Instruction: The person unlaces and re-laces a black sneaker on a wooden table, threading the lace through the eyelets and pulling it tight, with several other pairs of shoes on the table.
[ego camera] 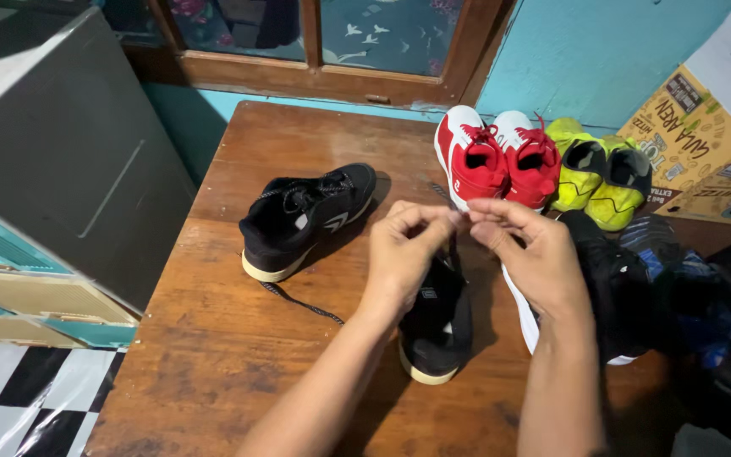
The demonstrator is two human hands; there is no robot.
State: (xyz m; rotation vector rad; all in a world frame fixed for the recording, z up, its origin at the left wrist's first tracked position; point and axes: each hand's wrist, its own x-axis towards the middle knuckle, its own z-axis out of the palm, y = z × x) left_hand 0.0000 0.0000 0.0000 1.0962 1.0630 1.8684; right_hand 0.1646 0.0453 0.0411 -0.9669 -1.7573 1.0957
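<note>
Black sneaker (pixel 437 326) near the front edge of the wooden table (pixel 239 338), partly hidden under both hands. Left hand (pixel 403 245) and right hand (pixel 526 254) above it, fingertips pinched narrow on its lace. Left of it, a second black sneaker (pixel 306 216) with loose lace trailing. Beyond it, red shoes (pixel 497 161); right of those, yellow-green shoes (pixel 598 173) and a cardboard box (pixel 695 127).
</note>
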